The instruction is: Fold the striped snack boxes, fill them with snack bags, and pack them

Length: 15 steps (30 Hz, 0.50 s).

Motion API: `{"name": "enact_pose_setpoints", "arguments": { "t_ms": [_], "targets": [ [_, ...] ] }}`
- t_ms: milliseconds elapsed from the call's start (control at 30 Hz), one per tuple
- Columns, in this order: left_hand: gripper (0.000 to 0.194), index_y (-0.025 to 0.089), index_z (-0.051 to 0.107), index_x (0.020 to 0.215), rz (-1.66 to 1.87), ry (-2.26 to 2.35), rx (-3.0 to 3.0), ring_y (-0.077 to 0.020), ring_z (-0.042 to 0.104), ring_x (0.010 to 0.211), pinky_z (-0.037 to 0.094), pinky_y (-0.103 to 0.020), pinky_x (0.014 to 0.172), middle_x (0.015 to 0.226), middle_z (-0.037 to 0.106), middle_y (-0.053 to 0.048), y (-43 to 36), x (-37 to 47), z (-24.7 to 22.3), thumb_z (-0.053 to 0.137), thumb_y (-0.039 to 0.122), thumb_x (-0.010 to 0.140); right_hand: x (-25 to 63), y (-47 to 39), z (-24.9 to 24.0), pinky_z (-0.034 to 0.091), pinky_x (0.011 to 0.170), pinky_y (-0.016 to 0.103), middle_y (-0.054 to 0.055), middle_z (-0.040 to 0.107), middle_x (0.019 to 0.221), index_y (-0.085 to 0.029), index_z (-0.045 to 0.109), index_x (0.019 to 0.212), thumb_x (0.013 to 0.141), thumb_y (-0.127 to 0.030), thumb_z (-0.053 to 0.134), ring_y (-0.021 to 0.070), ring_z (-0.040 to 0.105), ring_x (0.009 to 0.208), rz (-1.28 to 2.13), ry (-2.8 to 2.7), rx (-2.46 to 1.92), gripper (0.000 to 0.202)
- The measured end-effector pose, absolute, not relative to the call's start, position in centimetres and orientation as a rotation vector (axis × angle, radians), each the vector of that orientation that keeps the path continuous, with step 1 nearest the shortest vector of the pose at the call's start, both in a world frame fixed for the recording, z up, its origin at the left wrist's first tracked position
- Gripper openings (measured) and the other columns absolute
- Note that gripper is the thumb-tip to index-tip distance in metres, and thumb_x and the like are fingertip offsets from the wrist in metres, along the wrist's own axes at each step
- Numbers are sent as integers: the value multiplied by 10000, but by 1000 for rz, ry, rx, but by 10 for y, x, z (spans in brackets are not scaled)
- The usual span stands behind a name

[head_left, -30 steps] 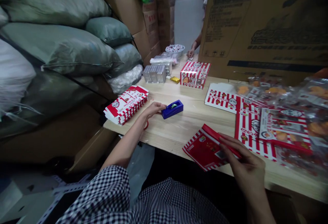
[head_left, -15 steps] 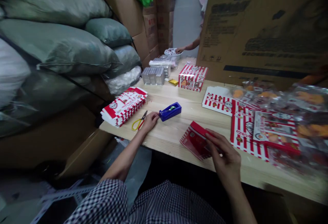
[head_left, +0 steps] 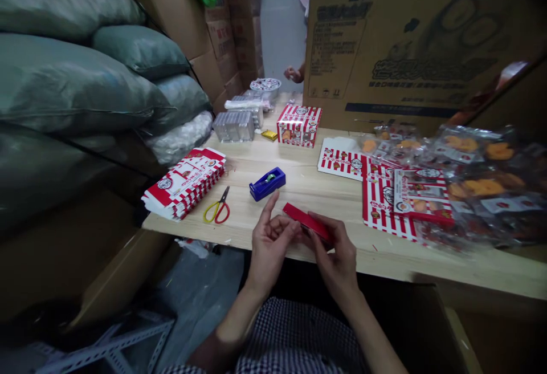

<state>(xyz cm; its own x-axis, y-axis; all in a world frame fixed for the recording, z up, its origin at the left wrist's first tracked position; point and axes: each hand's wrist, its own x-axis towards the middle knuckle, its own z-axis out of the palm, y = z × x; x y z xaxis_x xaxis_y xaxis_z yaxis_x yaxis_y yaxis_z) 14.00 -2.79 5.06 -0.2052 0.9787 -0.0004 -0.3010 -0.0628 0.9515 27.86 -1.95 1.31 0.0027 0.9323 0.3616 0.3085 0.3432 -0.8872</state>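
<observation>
Here, right hand (head_left: 337, 251) gripping red box (head_left: 306, 219), left hand (head_left: 270, 244) at its end, grip unclear, tape dispenser (head_left: 265, 190) beyond

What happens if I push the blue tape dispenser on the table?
The blue tape dispenser would probably slide, not roll, because it sits flat on the table. It's long and low, so it seems unlikely to tip. Its straight, crisp edges suggest it's stiff.

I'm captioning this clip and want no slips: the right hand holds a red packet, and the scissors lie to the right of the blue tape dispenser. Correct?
Not quite: the head view shows the scissors to the left of the blue tape dispenser. The right hand does hold a red packet.
</observation>
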Motion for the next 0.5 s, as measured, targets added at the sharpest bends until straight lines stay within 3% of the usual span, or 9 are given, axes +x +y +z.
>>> {"name": "enact_pose_setpoints", "arguments": {
  "t_ms": [67, 133, 400, 500],
  "targets": [
    [852, 307, 267, 1546, 1491, 1038, 838, -113, 649, 667, 534, -255, 725, 776, 693, 31, -26, 145, 47, 741, 281, 838, 279, -20, 11, 552, 958, 450, 103, 650, 1230, -275, 572, 1252, 958, -281, 588, 254, 649, 1113, 725, -1521, -1162, 295],
    [940, 297, 178, 1568, 1481, 1033, 808, -116, 662, 665, 532, -247, 713, 766, 699, 32, -22, 146, 44, 755, 291, 827, 279, -19, 10, 552, 954, 439, 103, 649, 1236, -273, 566, 1256, 959, -269, 586, 251, 643, 1128, 708, -1525, -1132, 297],
    [966, 228, 213, 1526, 1399, 1101, 794, -137, 679, 637, 529, -253, 693, 740, 728, 8, -15, 145, 34, 808, 327, 773, 290, -10, 13, 501, 982, 476, 66, 649, 1289, -355, 566, 1360, 968, -146, 541, 256, 604, 1184, 527, -1797, -974, 445],
    [843, 222, 347, 1462, 1346, 1200, 862, -134, 634, 588, 502, -245, 645, 647, 666, 45, -10, 139, 24, 799, 391, 771, 295, -7, 12, 498, 994, 492, 61, 619, 1332, -387, 609, 1328, 970, -140, 535, 257, 587, 1216, 546, -1828, -969, 442]
  ]
}}
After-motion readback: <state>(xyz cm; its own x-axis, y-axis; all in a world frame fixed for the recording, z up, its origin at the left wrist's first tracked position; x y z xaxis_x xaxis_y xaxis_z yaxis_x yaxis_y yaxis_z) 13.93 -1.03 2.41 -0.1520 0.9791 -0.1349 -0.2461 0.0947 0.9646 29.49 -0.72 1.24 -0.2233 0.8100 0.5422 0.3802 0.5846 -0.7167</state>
